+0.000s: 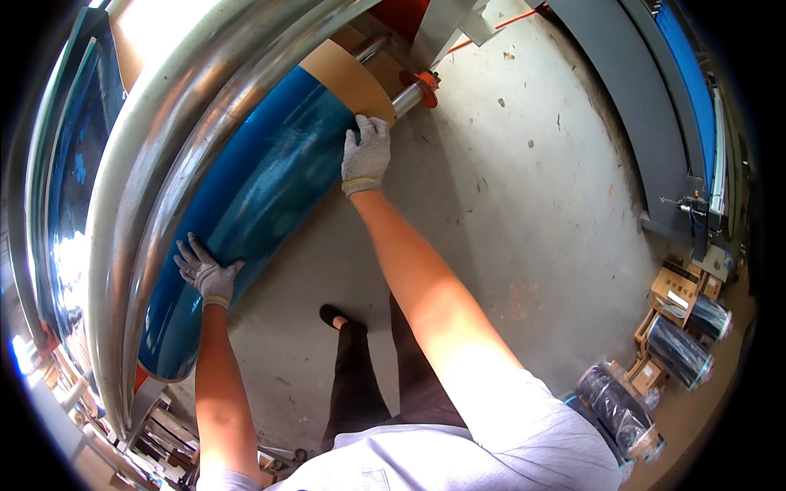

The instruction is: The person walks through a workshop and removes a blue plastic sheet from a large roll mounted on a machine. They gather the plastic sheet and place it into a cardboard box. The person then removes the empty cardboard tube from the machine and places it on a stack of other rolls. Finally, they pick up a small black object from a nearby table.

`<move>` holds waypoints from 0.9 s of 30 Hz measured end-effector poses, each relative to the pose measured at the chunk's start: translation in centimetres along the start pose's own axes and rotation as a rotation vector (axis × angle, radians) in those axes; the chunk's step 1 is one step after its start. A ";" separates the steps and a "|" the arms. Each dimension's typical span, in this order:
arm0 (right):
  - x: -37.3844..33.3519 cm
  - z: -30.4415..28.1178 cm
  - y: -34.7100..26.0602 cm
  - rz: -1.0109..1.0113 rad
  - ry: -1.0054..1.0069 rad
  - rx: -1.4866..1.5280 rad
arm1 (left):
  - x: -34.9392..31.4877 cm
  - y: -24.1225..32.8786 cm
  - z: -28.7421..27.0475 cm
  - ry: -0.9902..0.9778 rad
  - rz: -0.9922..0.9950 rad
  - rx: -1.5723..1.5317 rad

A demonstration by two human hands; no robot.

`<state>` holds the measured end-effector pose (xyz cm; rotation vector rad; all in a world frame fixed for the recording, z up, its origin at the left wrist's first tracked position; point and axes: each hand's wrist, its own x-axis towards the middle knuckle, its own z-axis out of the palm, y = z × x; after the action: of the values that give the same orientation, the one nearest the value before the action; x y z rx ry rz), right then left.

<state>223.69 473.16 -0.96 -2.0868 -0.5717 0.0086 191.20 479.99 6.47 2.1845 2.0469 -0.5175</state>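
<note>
The gloved left hand (208, 276) is released, fingers spread, palm side against the blue film roll (266, 176). The gloved right hand (368, 154) is unclenched, fingers slightly bent, contacting the film near the brown core end (352, 80). The roll is positioned in front of the person, alongside metal rollers (205, 127). A shaft (408, 100) projects from the core. Farther right, wrapped rolls (678, 350) stand near a grey machine frame (634, 98).

My right foot: hidden behind my right forearm (417, 266).
My left hand (211, 277): palm hidden.
Grey machine (647, 114), right: cut off far.
</note>
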 end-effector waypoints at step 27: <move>1.9 0.4 0.8 0.108 -0.044 0.046 | 0.3 -0.2 0.2 -0.003 -0.004 0.015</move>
<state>225.58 473.87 -1.36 -2.0749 -0.4804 0.1287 191.01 480.18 6.20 2.1873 2.0532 -0.5382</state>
